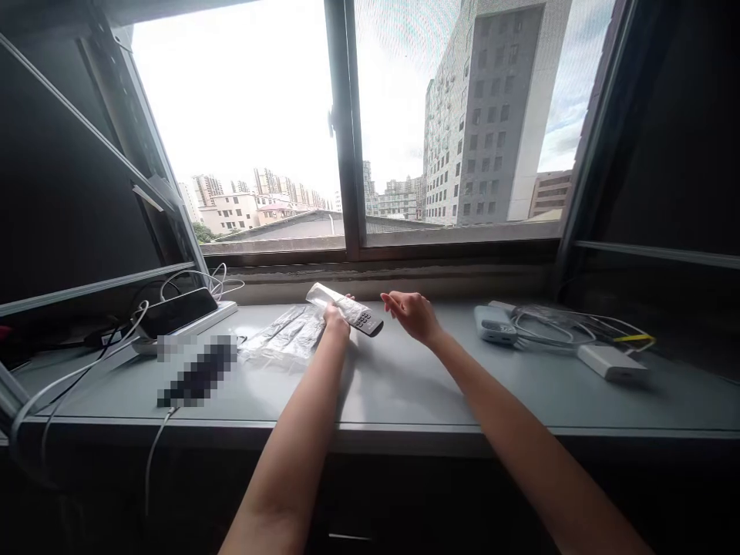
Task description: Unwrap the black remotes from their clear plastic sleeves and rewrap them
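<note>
Remote control (370,324) located at centre of frame, raised over the desk (405,393), its keypad end pointing lower right. A translucent plastic sleeve (321,295) covers its upper-left portion. Left hand (337,317): clamped on the sleeved remote, thumb on the near side, fingertips showing past the far edge; keypad end projects rightward beyond the grip. Right hand (412,313): right of the remote and apart from it, fingers curled inward; whether the fingertips meet cannot be determined. Crumpled clear plastic (289,333) lies left of the left hand.
</note>
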{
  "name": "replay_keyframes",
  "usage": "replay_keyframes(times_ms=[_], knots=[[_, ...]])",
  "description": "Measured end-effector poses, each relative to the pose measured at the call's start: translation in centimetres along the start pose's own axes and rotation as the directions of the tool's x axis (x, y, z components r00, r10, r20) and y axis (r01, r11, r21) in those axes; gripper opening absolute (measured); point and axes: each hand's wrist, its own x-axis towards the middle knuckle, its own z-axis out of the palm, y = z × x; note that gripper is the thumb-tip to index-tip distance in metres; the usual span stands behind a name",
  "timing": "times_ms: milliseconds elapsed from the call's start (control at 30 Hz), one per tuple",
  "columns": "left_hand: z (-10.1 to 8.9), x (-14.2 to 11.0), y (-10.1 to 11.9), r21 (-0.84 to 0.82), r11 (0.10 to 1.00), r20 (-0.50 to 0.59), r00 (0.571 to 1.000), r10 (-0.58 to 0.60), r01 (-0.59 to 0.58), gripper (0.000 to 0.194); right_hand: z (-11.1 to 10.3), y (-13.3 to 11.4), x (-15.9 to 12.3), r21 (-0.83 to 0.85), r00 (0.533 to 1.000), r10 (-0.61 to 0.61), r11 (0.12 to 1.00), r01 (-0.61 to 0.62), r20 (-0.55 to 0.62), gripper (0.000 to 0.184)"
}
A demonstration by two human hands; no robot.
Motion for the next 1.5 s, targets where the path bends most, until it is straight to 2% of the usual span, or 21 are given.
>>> replay_keyframes(times_ms=[33,67,133,233,300,400,467,600,733,833,1100,1167,1333,1400,1500], knots=[[0.1,-0.2,0.0,0.023,1.000,0.001,1.000,0.017,-0.017,0.039,0.2,0.3,0.1,0.075,0.987,0.086,0.992,-0.097,0.133,0.062],[0.2,-0.3,-0.1,0.048,0.998,0.001,0.999,0.033,-0.033,0.038,0.5,0.5,0.2,0.152,0.954,0.125,0.974,-0.171,0.272,0.065],[0.3,-0.6,-0.1,0.102,0.994,0.014,0.999,0.047,-0.048,0.039,1.1,0.8,0.2,0.292,0.863,0.109,0.914,-0.282,0.494,0.063],[0.5,-0.9,-0.3,0.159,0.985,0.066,0.997,0.051,-0.061,0.044,1.6,0.8,0.1,0.404,0.752,0.054,0.817,-0.411,0.657,0.050],[0.5,-1.0,-0.3,0.144,0.987,0.123,0.991,0.058,-0.076,0.048,1.6,0.7,-0.1,0.439,0.712,0.044,0.760,-0.479,0.700,0.043],[0.6,-1.1,-0.4,0.121,0.988,0.177,0.981,0.074,-0.097,0.054,1.3,0.6,-0.1,0.502,0.726,0.063,0.681,-0.533,0.684,0.036],[0.7,-1.1,-0.4,0.146,0.984,0.157,0.985,0.076,-0.099,0.054,1.1,0.7,0.0,0.542,0.750,0.098,0.631,-0.555,0.654,0.032],[0.8,-1.4,-0.5,0.338,0.941,0.127,0.992,-0.016,-0.028,0.044,1.3,1.0,0.2,0.577,0.781,0.181,0.579,-0.576,0.598,0.024],[1.1,-2.1,-1.0,0.448,0.894,0.300,0.944,-0.137,-0.013,0.037,1.5,1.2,0.4,0.573,0.797,0.219,0.592,-0.567,0.563,0.023],[1.2,-2.4,-1.3,0.416,0.908,0.388,0.914,-0.119,-0.059,0.038,1.5,1.3,0.4,0.534,0.775,0.225,0.611,-0.585,0.591,0.022],[0.8,-1.5,-1.1,0.394,0.916,0.310,0.949,-0.054,-0.077,0.041,1.7,1.7,0.1,0.440,0.627,0.065,0.657,-0.612,0.776,0.027],[0.9,-1.4,-1.2,0.390,0.917,0.304,0.952,-0.044,-0.082,0.042,1.7,1.7,0.0,0.447,0.628,0.044,0.663,-0.600,0.777,0.030],[1.5,-1.8,-2.0,0.369,0.924,0.309,0.951,-0.019,-0.101,0.039,1.6,1.2,0.0,0.489,0.690,0.083,0.645,-0.587,0.719,0.035],[1.8,-2.0,-2.2,0.364,0.927,0.318,0.948,-0.030,-0.093,0.040,1.5,1.1,-0.1,0.492,0.697,0.092,0.642,-0.588,0.712,0.034],[1.8,-2.0,-2.1,0.329,0.940,0.303,0.953,-0.013,-0.091,0.041,1.4,1.2,-0.1,0.497,0.683,0.052,0.645,-0.580,0.729,0.029]])
